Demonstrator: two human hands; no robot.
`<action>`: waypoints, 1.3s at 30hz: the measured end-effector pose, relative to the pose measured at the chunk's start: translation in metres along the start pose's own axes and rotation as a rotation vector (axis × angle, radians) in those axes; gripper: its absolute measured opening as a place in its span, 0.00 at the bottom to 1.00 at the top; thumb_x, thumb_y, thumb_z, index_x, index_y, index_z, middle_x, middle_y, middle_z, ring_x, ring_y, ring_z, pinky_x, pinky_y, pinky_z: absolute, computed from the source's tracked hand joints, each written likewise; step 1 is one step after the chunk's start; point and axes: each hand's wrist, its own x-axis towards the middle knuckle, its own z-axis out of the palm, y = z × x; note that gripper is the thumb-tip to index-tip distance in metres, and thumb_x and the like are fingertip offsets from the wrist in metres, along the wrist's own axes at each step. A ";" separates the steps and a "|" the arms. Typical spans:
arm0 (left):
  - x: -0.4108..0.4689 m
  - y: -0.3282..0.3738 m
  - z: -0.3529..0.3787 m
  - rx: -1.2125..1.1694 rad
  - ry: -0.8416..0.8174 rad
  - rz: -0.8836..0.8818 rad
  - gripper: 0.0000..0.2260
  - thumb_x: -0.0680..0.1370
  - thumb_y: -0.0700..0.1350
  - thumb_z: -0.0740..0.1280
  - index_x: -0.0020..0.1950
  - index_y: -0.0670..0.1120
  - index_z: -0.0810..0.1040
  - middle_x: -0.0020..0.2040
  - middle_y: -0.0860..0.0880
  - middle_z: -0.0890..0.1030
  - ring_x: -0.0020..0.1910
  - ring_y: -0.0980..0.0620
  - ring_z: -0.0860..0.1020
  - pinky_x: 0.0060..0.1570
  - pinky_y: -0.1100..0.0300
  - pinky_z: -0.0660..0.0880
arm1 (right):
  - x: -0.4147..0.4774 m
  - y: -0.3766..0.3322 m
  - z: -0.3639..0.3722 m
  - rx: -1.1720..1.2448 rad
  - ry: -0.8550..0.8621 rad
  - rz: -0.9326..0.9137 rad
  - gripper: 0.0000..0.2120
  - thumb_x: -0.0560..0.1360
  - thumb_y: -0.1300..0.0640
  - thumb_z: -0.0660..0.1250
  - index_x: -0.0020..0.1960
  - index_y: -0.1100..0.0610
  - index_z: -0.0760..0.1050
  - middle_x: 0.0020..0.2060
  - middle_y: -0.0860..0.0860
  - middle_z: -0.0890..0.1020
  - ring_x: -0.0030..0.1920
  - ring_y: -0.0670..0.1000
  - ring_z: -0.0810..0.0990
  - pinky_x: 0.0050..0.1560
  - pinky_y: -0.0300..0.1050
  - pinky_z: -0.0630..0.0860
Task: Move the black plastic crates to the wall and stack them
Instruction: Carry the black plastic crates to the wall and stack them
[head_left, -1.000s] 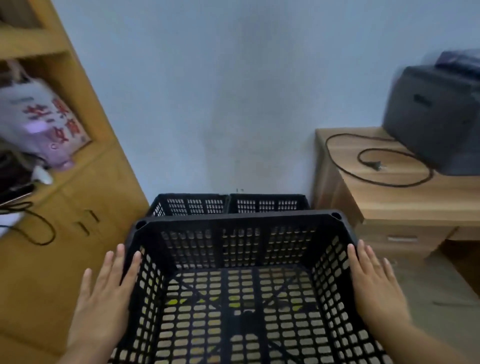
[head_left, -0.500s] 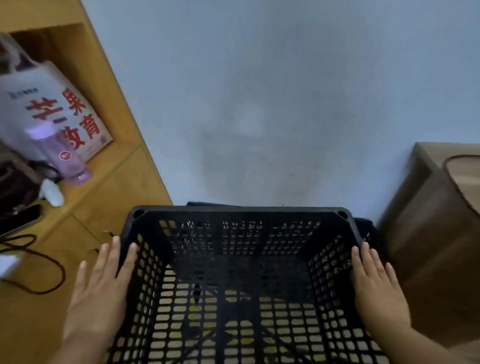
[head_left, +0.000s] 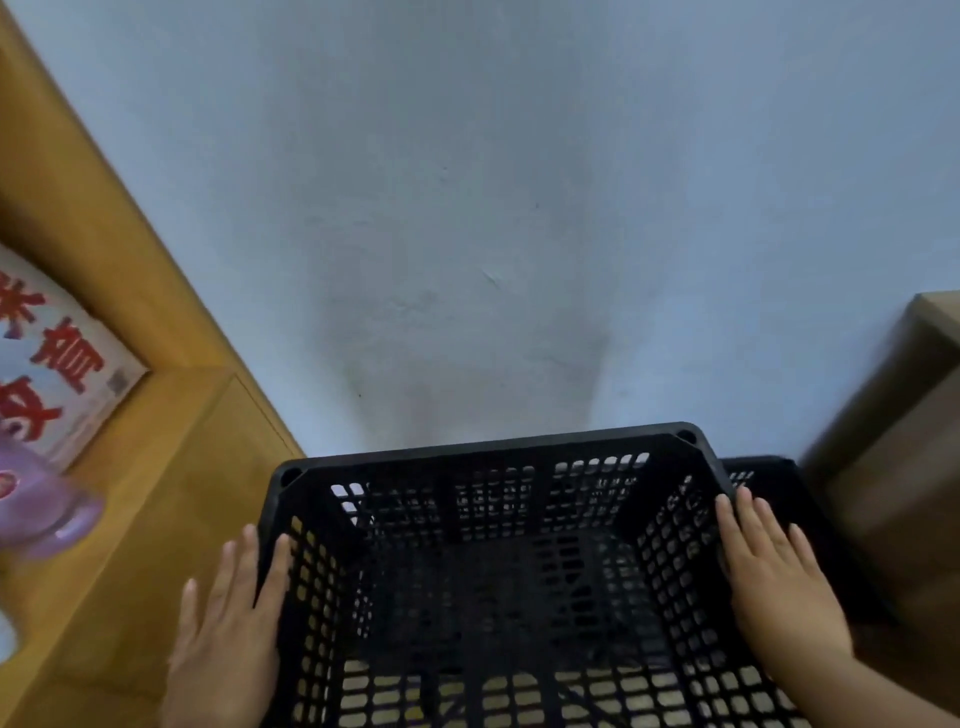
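We hold the black perforated plastic crate (head_left: 488, 452) between flat palms. Left grip (head_left: 228, 629) and right grip (head_left: 774, 587) press its side walls, fingers straight, nothing curled. The crate sits close to the pale wall (head_left: 467, 234), opening up, long axis probably parallel to the wall. The lower black crate (head_left: 763, 475) shows to the right, so we shift right, square the corners and lower evenly.

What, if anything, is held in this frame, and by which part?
The black crate, clamped between the left hand and the right hand: flat palms with straight fingers press on its two outer side walls.
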 end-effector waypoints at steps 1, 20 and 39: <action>0.016 -0.003 0.002 -0.026 -0.033 0.013 0.46 0.74 0.44 0.65 0.70 0.48 0.26 0.71 0.47 0.28 0.71 0.52 0.33 0.72 0.47 0.44 | 0.008 -0.007 0.003 0.027 -0.039 0.019 0.34 0.77 0.63 0.50 0.70 0.56 0.27 0.70 0.52 0.32 0.70 0.47 0.33 0.73 0.49 0.38; 0.205 0.001 0.066 -0.089 -0.245 0.003 0.49 0.72 0.58 0.66 0.68 0.47 0.25 0.69 0.49 0.29 0.76 0.47 0.42 0.72 0.44 0.49 | 0.170 -0.062 0.106 -0.026 -0.071 0.042 0.58 0.51 0.70 0.78 0.75 0.60 0.54 0.70 0.58 0.66 0.75 0.53 0.54 0.72 0.45 0.39; 0.281 -0.006 0.136 -0.144 -0.210 -0.006 0.51 0.66 0.49 0.74 0.73 0.51 0.38 0.73 0.51 0.37 0.76 0.46 0.45 0.71 0.42 0.49 | 0.216 -0.109 0.119 0.077 -0.135 0.136 0.44 0.73 0.68 0.57 0.70 0.56 0.24 0.71 0.54 0.29 0.72 0.50 0.31 0.71 0.47 0.33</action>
